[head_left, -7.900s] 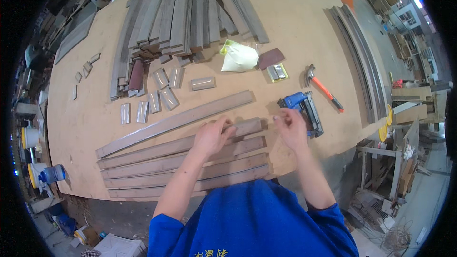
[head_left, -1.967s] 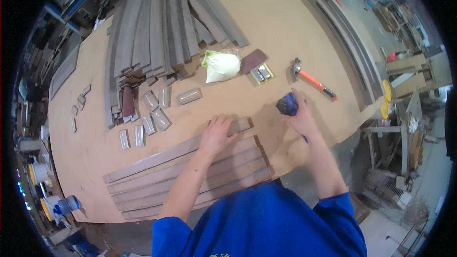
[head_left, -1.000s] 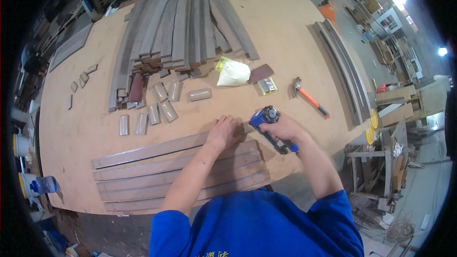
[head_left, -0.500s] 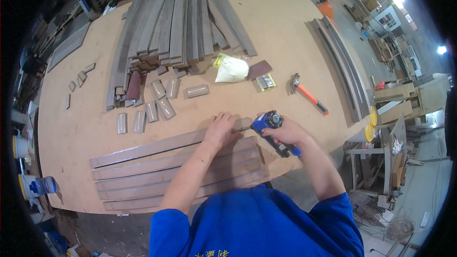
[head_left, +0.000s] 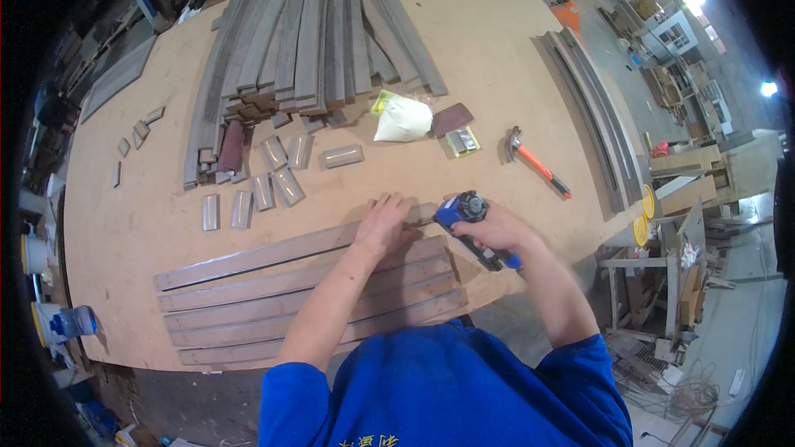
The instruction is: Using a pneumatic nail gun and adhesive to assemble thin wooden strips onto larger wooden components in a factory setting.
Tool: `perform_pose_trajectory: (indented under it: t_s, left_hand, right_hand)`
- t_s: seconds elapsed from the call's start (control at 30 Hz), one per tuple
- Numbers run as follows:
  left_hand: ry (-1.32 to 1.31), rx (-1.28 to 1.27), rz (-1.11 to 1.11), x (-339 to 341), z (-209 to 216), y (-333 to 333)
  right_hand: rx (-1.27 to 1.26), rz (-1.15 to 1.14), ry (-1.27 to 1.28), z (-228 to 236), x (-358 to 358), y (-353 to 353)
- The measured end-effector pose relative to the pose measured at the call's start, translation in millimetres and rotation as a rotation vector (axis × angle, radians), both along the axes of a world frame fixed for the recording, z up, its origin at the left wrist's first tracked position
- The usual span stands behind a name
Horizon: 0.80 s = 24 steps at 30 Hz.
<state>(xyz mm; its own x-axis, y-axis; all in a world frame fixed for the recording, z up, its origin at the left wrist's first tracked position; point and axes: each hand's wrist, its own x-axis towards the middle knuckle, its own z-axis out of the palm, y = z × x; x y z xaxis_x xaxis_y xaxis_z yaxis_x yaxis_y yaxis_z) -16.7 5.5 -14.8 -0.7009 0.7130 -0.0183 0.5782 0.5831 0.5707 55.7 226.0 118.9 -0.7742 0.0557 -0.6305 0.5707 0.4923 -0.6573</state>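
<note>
A blue nail gun is in the grip of my right hand, its nose at the right end of a long grey-brown wooden strip. Near that same end, my left hand grips the strip, its fingertips partly hidden behind the wood. Several similar strips lie side by side on the near part of the table, partly covered by my left forearm. Beyond my left hand are several small wooden blocks with pale, shiny top faces.
A big stack of grey boards fills the far side of the plywood table. A white bag, sandpaper and an orange-handled hammer lie mid-table. Long dark strips run along the right edge.
The nail gun and my right hand have shifted very slightly left. My left hand stays on the strip, and the things on the table look the same.
</note>
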Motion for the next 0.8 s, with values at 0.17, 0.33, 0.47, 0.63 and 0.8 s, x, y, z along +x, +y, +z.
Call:
perform_pose_trajectory:
  t_s: [0.17,0.33,0.47,0.63,0.8]
  left_hand:
    - [0.001,0.019,0.008,0,0,1]
    - [0.013,0.014,0.002,0,-1,2]
    - [0.014,0.026,-0.003,-1,0,4]
    - [0.053,-0.054,0.016,4,-7,-3]
    - [0.024,0.051,0.047,6,2,-9]
  right_hand:
    - [0.049,-0.021,-0.019,4,0,-5]
    - [0.042,-0.018,-0.028,7,0,-5]
    - [0.049,-0.018,-0.058,2,-5,-5]
    - [0.003,-0.122,0.04,5,1,4]
    - [0.591,-0.187,0.467,-68,20,41]
